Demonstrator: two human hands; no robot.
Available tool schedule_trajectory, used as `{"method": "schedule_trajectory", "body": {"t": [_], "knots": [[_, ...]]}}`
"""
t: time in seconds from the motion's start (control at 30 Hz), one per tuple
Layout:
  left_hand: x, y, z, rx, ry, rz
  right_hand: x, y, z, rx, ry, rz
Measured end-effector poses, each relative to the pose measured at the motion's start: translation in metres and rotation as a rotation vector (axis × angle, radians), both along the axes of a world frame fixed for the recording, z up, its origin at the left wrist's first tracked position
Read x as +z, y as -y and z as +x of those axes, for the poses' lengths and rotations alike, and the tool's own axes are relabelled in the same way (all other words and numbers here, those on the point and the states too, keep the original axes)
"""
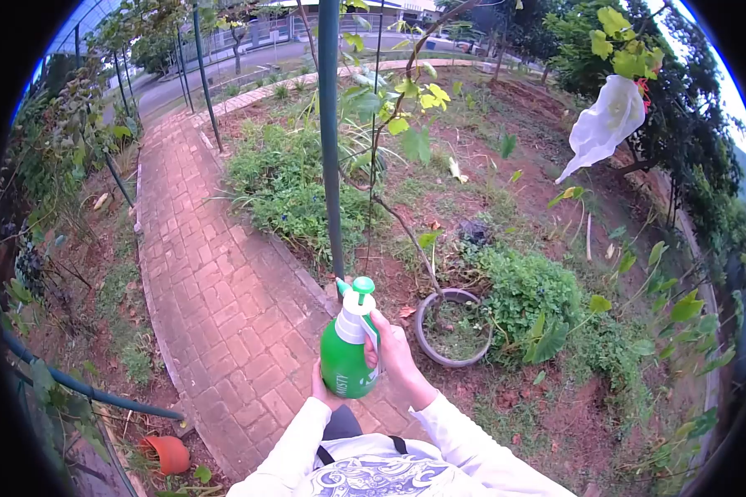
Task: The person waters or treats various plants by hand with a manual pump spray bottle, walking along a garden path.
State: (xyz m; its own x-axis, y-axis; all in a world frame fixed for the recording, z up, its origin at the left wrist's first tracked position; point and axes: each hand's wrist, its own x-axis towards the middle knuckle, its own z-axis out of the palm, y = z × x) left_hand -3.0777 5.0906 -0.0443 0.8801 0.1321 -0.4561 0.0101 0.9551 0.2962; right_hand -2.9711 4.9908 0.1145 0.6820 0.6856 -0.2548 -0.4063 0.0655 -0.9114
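A green spray bottle (346, 361) with a white collar and a green pump knob is held upright in front of my body, its nozzle towards the upper left. My right hand (395, 354) is closed around the handle on the bottle's right side. Low on the left side, my left hand (325, 389) supports the bottle near its base, with its fingers mostly hidden behind it. Just beyond the nozzle stands a dark green metal pole (330, 141).
A brick path (215, 290) runs ahead on the left. Right of the bottle, a round planter ring (423, 331) surrounds a vine stem. A white bag (609, 120) hangs at upper right. An orange pot (167, 455) lies at lower left beside a green rail (108, 396).
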Motion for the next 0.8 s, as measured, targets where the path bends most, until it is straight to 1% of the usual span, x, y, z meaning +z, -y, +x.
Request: {"method": "schedule_trajectory", "body": {"t": [0.07,0.17,0.23,0.27,0.33,0.4,0.47,0.57,0.7,0.8], "knots": [[0.005,-0.025,0.045,-0.035,0.027,0.019,0.008,-0.030,0.038,-0.126,0.074,-0.019],[0.037,-0.067,0.110,-0.090,0.039,0.048,0.027,-0.077,0.099,-0.276,0.111,-0.003],[0.051,-0.098,0.157,-0.132,0.021,0.114,0.043,-0.110,0.141,-0.373,0.132,0.019],[0.061,-0.113,0.180,-0.140,0.034,0.117,0.052,-0.125,0.162,-0.389,0.132,0.052],[0.080,-0.141,0.224,-0.217,0.056,0.211,0.075,-0.154,0.198,-0.435,0.203,0.084],[0.090,-0.169,0.268,-0.225,0.175,0.261,0.098,-0.178,0.226,-0.478,0.275,0.127],[0.112,-0.189,0.298,-0.230,0.168,0.299,0.118,-0.194,0.246,-0.507,0.323,0.158],[0.121,-0.203,0.322,-0.251,0.155,0.344,0.131,-0.208,0.261,-0.553,0.349,0.155],[0.115,-0.200,0.329,-0.297,0.175,0.370,0.118,-0.206,0.264,-0.601,0.355,0.167],[0.103,-0.184,0.323,-0.386,0.124,0.355,0.105,-0.186,0.251,-0.656,0.317,0.136]]}}
